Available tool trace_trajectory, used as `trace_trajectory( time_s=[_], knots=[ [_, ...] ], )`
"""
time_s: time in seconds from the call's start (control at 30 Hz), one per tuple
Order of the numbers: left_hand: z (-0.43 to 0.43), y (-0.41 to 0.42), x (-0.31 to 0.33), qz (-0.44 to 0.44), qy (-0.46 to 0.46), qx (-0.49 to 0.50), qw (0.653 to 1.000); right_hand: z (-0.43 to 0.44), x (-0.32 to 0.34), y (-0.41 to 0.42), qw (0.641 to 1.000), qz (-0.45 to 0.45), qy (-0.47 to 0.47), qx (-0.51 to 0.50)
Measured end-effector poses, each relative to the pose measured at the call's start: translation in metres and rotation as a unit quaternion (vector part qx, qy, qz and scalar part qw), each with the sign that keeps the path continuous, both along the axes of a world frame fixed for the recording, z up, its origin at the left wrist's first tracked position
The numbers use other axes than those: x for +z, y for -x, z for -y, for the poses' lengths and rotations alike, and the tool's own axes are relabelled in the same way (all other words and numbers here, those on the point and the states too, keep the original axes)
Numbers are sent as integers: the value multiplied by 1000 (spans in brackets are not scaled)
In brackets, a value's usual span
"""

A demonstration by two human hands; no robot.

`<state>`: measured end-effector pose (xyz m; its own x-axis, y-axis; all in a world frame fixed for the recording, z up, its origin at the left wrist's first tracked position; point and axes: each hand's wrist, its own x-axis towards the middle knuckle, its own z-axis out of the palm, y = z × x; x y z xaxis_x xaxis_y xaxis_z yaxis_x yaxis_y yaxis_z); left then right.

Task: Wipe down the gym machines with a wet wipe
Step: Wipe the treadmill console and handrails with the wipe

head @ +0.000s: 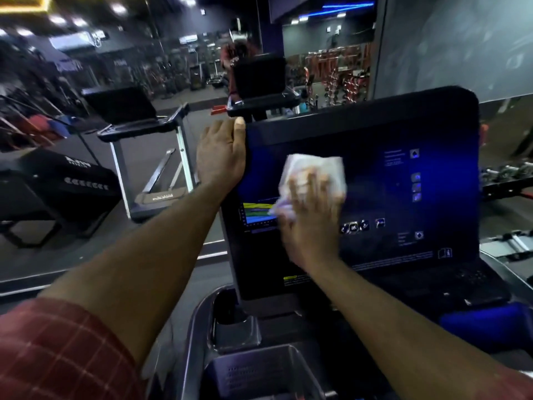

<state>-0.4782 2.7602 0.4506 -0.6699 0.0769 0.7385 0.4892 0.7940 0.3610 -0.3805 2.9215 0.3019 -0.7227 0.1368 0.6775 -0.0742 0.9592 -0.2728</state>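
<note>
A treadmill's large dark console screen (pixel 389 174) fills the middle right of the head view, with a coloured graph at its lower left and small icons at the right. My right hand (pixel 311 217) presses a crumpled white wet wipe (pixel 314 171) flat against the screen, fingers spread and straight over it. My left hand (pixel 222 154) grips the upper left edge of the console, thumb on the front corner and fingers wrapped behind it.
Below the screen lie a black keypad panel (pixel 450 281) and grey cup-holder trays (pixel 239 327). A mirror wall ahead reflects a person and this console. Another treadmill (pixel 144 131) stands to the left, with a black bench (pixel 57 186) beyond it.
</note>
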Motion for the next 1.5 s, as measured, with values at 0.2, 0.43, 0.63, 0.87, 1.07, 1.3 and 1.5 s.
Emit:
trace_trajectory(
  time_s=[0.2, 0.43, 0.63, 0.87, 1.07, 1.3, 1.5],
  knots=[
    [-39, -1, 52, 86, 228, 74, 967, 14, 61, 40, 978, -30, -177, 105],
    [-76, 23, 61, 154, 308, 13, 939, -137, 42, 19, 993, -39, 42, -105],
    [-119, 18, 63, 167, 308, -2, 937, -70, -28, -22, 991, -12, 94, -89],
    [-119, 6, 53, 126, 275, 15, 953, -95, 56, 28, 994, -30, -101, 43],
    [-126, 2, 54, 116, 286, 31, 951, -195, 24, -1, 985, -15, 111, -130],
    [-124, 5, 57, 159, 286, 33, 944, -160, 38, 11, 973, 11, 186, -135],
    [-123, 4, 70, 241, 290, 36, 925, -55, 56, 19, 998, -7, -47, 46]
  ],
)
